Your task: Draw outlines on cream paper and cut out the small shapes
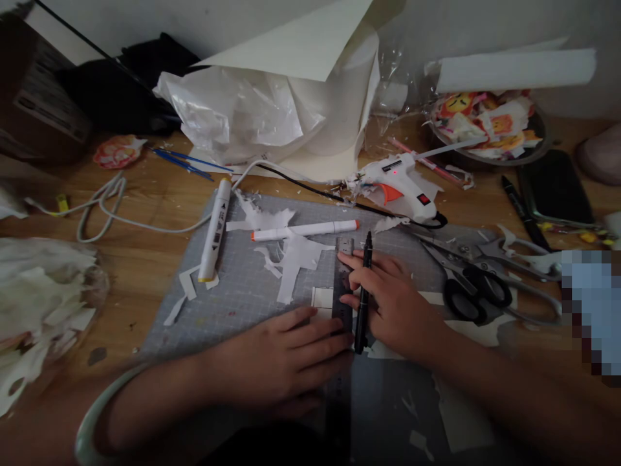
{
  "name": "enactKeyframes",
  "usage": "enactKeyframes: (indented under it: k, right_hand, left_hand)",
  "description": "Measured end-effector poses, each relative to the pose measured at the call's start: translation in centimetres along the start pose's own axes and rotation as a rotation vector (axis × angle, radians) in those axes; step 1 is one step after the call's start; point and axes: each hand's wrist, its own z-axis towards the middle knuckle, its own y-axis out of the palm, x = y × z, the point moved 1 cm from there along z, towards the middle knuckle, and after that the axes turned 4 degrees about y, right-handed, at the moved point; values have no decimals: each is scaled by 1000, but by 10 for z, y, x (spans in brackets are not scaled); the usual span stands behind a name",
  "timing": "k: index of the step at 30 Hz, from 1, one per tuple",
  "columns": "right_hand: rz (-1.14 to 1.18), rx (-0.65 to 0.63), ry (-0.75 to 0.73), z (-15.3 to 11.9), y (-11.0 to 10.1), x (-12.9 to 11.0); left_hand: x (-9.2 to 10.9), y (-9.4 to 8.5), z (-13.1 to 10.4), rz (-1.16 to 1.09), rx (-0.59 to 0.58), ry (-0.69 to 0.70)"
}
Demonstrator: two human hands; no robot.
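Observation:
My left hand (295, 349) lies flat with its fingers stretched across a dark metal ruler (339, 408). The ruler runs up and down over a grey cutting mat (179, 343). A small white paper piece (322, 298) with a drawn line shows just left of the ruler. In my right hand (395, 294) is a black marker pen (361, 327), its narrow tip pointing away from me. Fingertips of that hand touch the ruler's far end. Cut white paper (298, 262) lies farther off, next to a white marker with orange ends (310, 230).
A white glue gun (402, 188) with a lit red light stands behind the mat. Black-handled scissors (478, 291) lie at the right. A yellow-ended marker (215, 233) rests at the left. A bowl (543, 139) of scraps and a plastic bag (233, 110) stand at the back.

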Motion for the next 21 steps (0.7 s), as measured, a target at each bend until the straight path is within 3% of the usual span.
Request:
enactKeyframes:
  k: [10, 17, 21]
  right_hand:
    - [47, 36, -16, 0, -1, 0]
    - [314, 174, -112, -6, -6, 1]
    - [493, 193, -12, -11, -5, -2]
  left_hand:
    - [5, -5, 3, -119, -22, -70]
    - [5, -3, 2, -160, 2, -85]
    - [6, -3, 2, -160, -12, -91]
